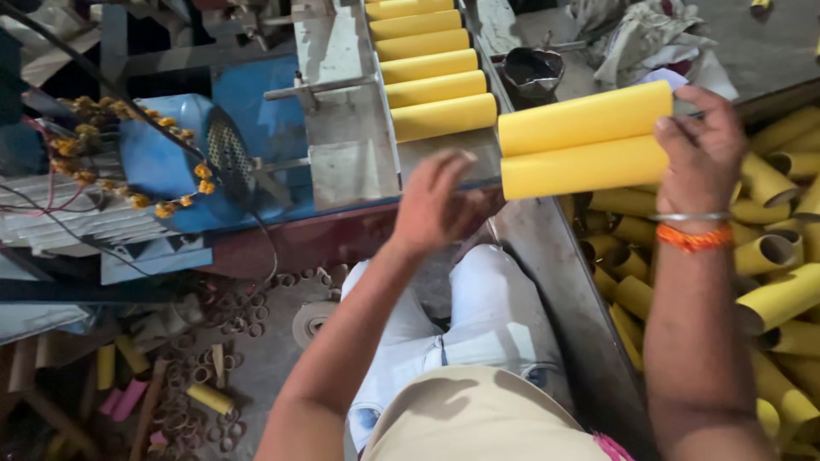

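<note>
Your right hand point(702, 137) clamped on two yellow tubes point(584, 142), your left hand point(437, 205) fingers loosely apart, empty, near the metal chute point(342, 128)

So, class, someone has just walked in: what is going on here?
A seated person works with yellow tubes. The right hand grips two yellow tubes by their right ends, held level over a bin of yellow tubes. The left hand, empty with fingers spread, reaches toward the metal chute, where a row of yellow tubes lies side by side. A blue motor sits left of it.
</note>
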